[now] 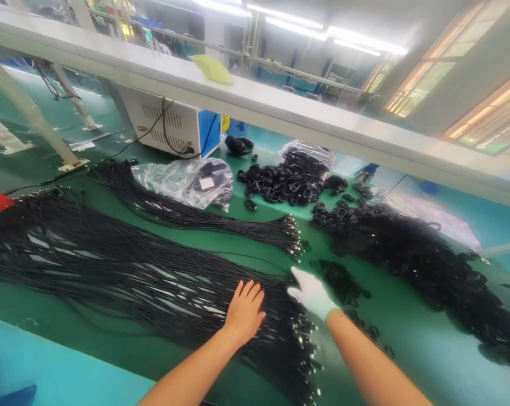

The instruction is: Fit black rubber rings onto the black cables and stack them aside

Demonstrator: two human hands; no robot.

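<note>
Black cables (153,254) lie under the bare left hand (244,314)

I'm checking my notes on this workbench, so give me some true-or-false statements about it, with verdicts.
1. The right hand is gloved in white. True.
2. The left hand is gloved too. False: it is bare.
3. The left hand is over the larger cable bundle. True.
4. The smaller cable bundle lies nearer the person than the larger one. False: it lies farther off.
5. A yellow-green item lies on the white shelf. True.
6. The box is red all over. False: it shows white and blue.
</note>
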